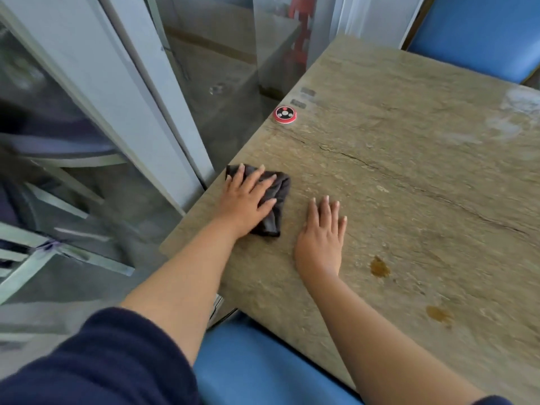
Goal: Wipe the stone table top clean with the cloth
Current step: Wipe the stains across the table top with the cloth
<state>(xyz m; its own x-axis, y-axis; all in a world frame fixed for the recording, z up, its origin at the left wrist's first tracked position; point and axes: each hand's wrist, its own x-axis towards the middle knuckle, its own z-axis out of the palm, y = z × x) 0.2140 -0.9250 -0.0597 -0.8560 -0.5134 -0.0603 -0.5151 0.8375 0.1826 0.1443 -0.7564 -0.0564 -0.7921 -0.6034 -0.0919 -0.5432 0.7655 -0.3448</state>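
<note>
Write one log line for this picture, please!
left hand: flat on cloth | right hand: flat on table | brown stains: unwiped

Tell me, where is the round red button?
In the head view, the round red call button sits at the stone table's left edge, beyond the dark cloth.

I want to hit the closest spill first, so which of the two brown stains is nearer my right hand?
The upper stain, just beside the right hand's wrist; the other stain lies closer to the table's near edge.

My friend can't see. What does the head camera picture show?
A person's left hand presses a dark cloth flat on a stone table top, right hand flat beside it. Two brown stains and a red call button sit nearby.
</note>
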